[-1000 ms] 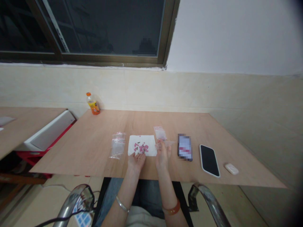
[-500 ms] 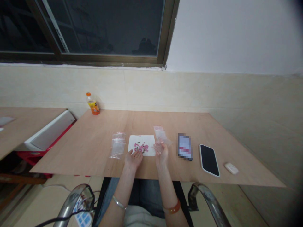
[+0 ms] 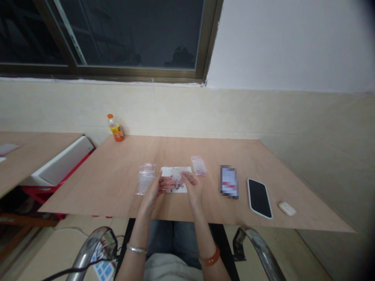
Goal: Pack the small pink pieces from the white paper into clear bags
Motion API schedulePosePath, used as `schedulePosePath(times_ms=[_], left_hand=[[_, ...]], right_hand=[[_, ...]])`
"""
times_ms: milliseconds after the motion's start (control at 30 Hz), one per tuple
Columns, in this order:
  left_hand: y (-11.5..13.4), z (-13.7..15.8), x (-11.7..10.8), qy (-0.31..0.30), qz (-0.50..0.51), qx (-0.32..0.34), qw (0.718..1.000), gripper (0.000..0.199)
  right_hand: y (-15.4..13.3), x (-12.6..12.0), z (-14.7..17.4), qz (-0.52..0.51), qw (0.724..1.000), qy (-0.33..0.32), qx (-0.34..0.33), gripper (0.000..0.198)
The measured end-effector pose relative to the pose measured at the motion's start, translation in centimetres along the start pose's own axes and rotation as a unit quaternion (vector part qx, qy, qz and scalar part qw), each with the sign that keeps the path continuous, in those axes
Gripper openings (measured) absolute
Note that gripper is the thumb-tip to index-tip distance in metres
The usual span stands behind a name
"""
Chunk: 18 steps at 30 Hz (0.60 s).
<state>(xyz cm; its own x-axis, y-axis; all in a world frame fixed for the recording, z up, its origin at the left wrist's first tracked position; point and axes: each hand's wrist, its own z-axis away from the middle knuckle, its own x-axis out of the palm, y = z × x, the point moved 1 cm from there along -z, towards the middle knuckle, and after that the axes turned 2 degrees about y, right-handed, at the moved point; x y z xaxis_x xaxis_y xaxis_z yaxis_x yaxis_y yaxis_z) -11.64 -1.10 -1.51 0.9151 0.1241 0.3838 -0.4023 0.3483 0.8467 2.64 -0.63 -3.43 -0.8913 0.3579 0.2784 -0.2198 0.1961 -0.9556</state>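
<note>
My right hand [image 3: 193, 185] pinches a small clear plastic zip bag [image 3: 177, 174] and holds it over a white sheet [image 3: 166, 171]. Small pink pieces [image 3: 176, 187] lie on that sheet, partly hidden by the bag and my fingers. At the sheet's left side is my left hand [image 3: 155, 189], its fingers spread and pointing right, with nothing visible in them. A pile of clear zip bags [image 3: 144, 182] lies just left of this hand. Beyond my right hand rest more zip bags [image 3: 199, 166], with some pink showing at their lower end.
To the right lie a phone [image 3: 229, 181] with a blurred screen, a white-edged dark tablet-like device [image 3: 259, 198] and a small white case [image 3: 286, 208]. An orange-capped bottle [image 3: 116, 128] stands at the back left by the wall. Metal chair arms flank my lap.
My right hand has brought the zip bag leftward over the sheet, away from the right-hand bags. My left hand has lifted off the pink pieces and shifted left, turning its palm inward.
</note>
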Motion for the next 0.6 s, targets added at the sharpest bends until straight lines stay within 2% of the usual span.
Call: schedulePosePath(times_ms=[67,167,233,300,367,433,533,600], left_hand=[[0.2,-0.2,-0.9,0.012,-0.012,0.002,1.000,0.047],[0.7,-0.5,-2.6,0.060,-0.010,0.064,0.996,0.037],[1.0,-0.8,-4.0,0.075,-0.015,0.114,0.991,0.034],[1.2,-1.1,-5.3,0.080,-0.028,0.133,0.988,0.038],[1.2,-1.5,-6.7,0.094,-0.041,0.143,0.984,0.041],[0.9,-2.0,-8.0,0.131,-0.065,0.167,0.975,0.038],[-0.1,-2.7,-9.7,0.218,-0.126,0.195,0.948,0.025],[-0.8,-2.9,-10.4,0.243,-0.145,0.196,0.939,0.024]], right_hand=[[-0.2,1.1,1.0,0.038,0.997,-0.061,-0.020,0.018],[0.2,2.5,2.6,0.109,0.980,-0.147,-0.078,0.019],[0.6,3.4,3.6,0.181,0.950,-0.216,-0.135,0.032],[0.9,4.2,4.3,0.252,0.909,-0.277,-0.180,0.045],[1.2,4.9,4.9,0.311,0.875,-0.312,-0.200,0.052],[1.5,5.5,5.3,0.359,0.849,-0.332,-0.202,0.052],[2.2,6.3,5.7,0.419,0.811,-0.359,-0.196,0.043],[2.8,6.6,6.1,0.446,0.789,-0.376,-0.192,0.037]])
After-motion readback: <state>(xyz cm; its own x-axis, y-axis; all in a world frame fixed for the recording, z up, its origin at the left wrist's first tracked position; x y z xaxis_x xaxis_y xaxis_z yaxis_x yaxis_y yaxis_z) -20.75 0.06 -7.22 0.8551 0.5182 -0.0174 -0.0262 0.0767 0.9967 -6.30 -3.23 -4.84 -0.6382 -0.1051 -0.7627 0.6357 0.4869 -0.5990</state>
